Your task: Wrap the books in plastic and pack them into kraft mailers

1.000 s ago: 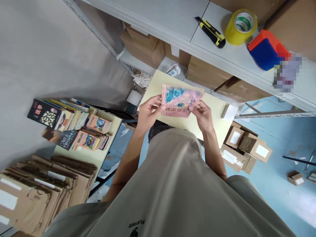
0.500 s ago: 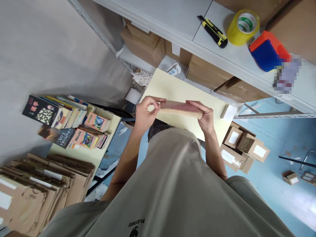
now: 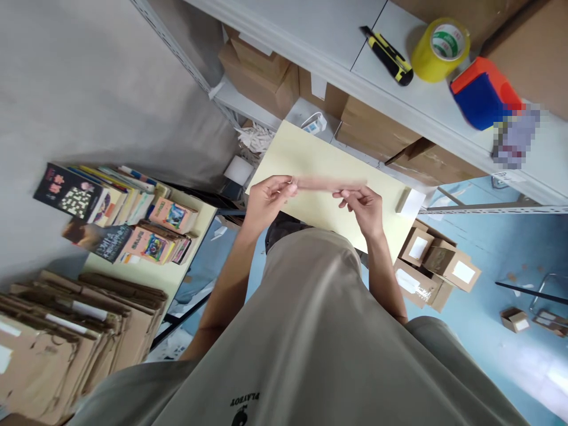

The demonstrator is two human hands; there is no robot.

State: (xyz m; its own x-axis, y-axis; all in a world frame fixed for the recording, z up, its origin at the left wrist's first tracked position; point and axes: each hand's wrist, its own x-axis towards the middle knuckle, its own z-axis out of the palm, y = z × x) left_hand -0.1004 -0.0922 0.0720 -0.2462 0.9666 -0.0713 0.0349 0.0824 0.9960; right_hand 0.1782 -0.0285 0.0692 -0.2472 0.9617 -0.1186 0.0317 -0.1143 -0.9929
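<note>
A pink book (image 3: 331,184) is held edge-on and motion-blurred above a pale yellow table (image 3: 306,160). My left hand (image 3: 266,201) pinches its left end. The right end sits in the fingers of my right hand (image 3: 361,207). The cover faces away from the camera, so only its thin side shows. My grey shirt fills the lower part of the view.
A grey shelf (image 3: 337,35) above carries a yellow-black utility knife (image 3: 388,56), a yellow tape roll (image 3: 439,50) and a blue-orange tape dispenser (image 3: 481,94). Cardboard boxes (image 3: 373,127) sit beneath it. Stacked books (image 3: 115,213) and flat cartons (image 3: 66,337) lie left; small boxes (image 3: 439,266) lie right.
The pink book went from cover facing the camera to edge-on, flipped over between both hands. The camera view drifted slightly.
</note>
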